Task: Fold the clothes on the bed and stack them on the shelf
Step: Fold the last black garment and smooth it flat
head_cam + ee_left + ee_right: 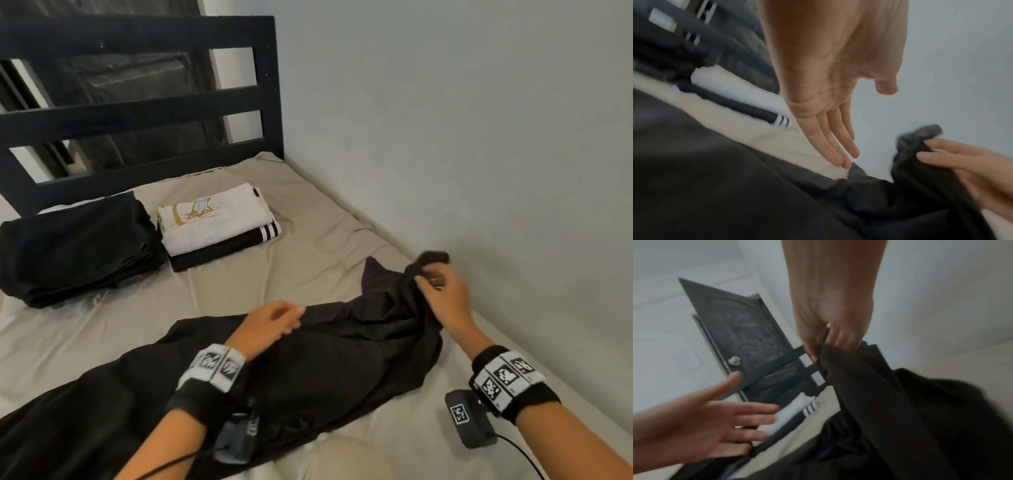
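A long black garment [308, 370] lies spread across the beige bed sheet [301, 260] in front of me. My right hand [436, 284] pinches its far end and lifts it off the bed near the wall; the right wrist view shows fingers closed on the black cloth [869, 394]. My left hand [274, 322] hovers over the middle of the garment with fingers straight and holding nothing, as the left wrist view confirms for the left hand [830, 138]. Two folded stacks sit by the headboard: a black pile [75, 246] and a white printed shirt [212, 216] on black striped clothes.
A dark slatted headboard [137, 113] closes the far end of the bed. A pale wall [479, 137] runs along the right side, close to my right hand. Bare sheet lies between the stacks and the garment.
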A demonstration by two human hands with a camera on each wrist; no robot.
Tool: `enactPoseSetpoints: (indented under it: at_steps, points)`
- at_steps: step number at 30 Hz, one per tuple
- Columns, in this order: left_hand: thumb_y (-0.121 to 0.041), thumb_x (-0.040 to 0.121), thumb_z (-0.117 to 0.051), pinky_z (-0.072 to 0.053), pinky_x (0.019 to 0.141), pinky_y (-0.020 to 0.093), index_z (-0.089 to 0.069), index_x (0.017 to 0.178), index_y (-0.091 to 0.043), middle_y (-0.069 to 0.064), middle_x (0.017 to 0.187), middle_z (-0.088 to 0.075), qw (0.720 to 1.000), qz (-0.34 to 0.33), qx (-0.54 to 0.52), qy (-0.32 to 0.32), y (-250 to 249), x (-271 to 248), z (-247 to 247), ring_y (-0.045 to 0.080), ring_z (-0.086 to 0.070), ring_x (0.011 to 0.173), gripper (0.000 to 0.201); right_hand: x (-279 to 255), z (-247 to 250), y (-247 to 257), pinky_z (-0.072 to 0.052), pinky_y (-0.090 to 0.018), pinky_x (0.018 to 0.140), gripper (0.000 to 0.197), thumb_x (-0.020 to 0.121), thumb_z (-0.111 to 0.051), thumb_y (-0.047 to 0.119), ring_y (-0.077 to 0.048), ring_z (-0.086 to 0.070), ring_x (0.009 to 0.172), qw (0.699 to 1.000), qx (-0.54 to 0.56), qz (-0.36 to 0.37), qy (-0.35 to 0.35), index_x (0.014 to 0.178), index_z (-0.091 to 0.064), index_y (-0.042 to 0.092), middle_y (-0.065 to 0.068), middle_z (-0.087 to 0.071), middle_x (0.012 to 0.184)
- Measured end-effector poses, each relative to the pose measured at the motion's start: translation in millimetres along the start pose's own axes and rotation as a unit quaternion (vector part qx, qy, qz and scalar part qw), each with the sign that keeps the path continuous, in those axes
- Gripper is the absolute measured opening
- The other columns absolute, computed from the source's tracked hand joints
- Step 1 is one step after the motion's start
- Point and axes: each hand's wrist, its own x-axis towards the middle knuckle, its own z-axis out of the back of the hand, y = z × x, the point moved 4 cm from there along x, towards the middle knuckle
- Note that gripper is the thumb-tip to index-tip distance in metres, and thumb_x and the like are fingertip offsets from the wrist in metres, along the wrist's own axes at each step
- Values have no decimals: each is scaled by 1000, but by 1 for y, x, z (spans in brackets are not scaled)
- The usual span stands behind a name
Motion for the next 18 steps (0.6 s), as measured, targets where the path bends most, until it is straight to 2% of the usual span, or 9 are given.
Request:
enactPoseSetpoints:
  at_steps: [2,4,5,7,9,11,14,16,18]
  points:
    - [-81,73,-46,-54,79,29,-60,107,-21,2,106,-71,992,55,-104,46,-24,17,-35,17,-68,94,71,-17,-23,28,-47,-16,76,10,88,-69,10,-2,-65,81,984,21,59,168,97,-68,14,6,-69,88]
    - [-69,86,-44,-57,76,30,-55,114,-27,2,110,-68,973,102,-195,75,-38,33,-65,22,-69,97,52,-36,-41,39,-52,-20,85,14,89,-68,14,-6,-69,90,929,20,75,363,102,-72,11,2,-74,95]
    - [-63,89,-49,-58,77,32,-56,117,-27,2,109,-68,969,112,-211,64,-39,39,-75,23,-69,97,46,-39,-43,41,-54,-23,87,16,91,-65,17,-11,-70,91,911,26,61,408,104,-73,10,1,-74,97]
    - [-41,91,-60,-54,90,41,-57,125,-18,10,119,-65,974,122,-191,3,-33,52,-85,27,-64,104,40,-28,-39,32,-57,-27,81,18,95,-60,23,-19,-71,86,937,51,6,345,96,-74,12,-2,-75,92]
    - [-25,94,-56,-47,100,43,-52,130,-12,11,125,-59,973,136,-175,-62,-24,55,-83,31,-58,113,39,2,-27,2,-57,-33,82,18,95,-58,26,-26,-69,90,982,-2,-58,178,92,-72,15,-5,-73,91]
    - [-22,94,-53,-45,102,43,-51,131,-13,9,121,-58,959,147,-216,-110,-17,54,-75,31,-56,114,38,27,-21,-29,-49,-42,96,34,92,-62,34,-32,-61,112,979,-109,-137,101,115,-66,10,-12,-67,116]
    - [-22,93,-54,-46,101,44,-54,127,-17,10,122,-61,941,130,-260,-170,-14,49,-56,29,-59,109,35,40,-34,-53,-40,-40,105,80,82,-73,43,-34,-47,129,952,-103,-243,157,140,-40,0,-16,-48,140]
    - [-20,94,-53,-47,96,39,-55,122,-17,8,113,-63,933,115,-284,-189,-16,47,-47,26,-60,103,28,42,-46,-55,-44,-36,98,65,80,-77,34,-30,-54,119,951,-80,-227,195,130,-50,4,-12,-56,127]
    - [-17,95,-52,-45,86,33,-55,114,-18,3,102,-62,926,95,-306,-197,-23,45,-40,19,-59,92,19,48,-47,-56,-44,-30,85,36,83,-75,21,-28,-59,106,963,-97,-186,170,112,-62,5,-9,-63,110]
